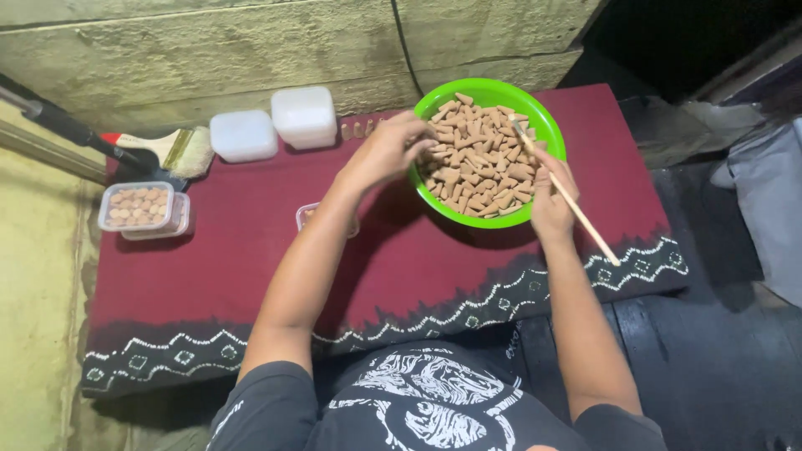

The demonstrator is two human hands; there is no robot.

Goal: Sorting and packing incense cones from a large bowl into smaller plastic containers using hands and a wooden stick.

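Observation:
A bright green bowl [489, 90] full of small tan cone-shaped pieces [480, 163] sits on a dark red cloth [251, 250] with a white zigzag border. My left hand [386, 149] reaches over the bowl's left rim, its fingertips among the pieces. My right hand [551, 199] rests at the bowl's right rim and grips a thin wooden stick [576, 209] whose far tip lies over the pieces. A small clear container [307, 214] sits partly hidden under my left forearm.
At the left stand stacked clear boxes [138, 209] holding the same tan pieces. Two white lidded tubs [276, 125] and a paintbrush [180, 150] lie along the back by a concrete wall. Several cones [357, 130] stand upright behind my left hand.

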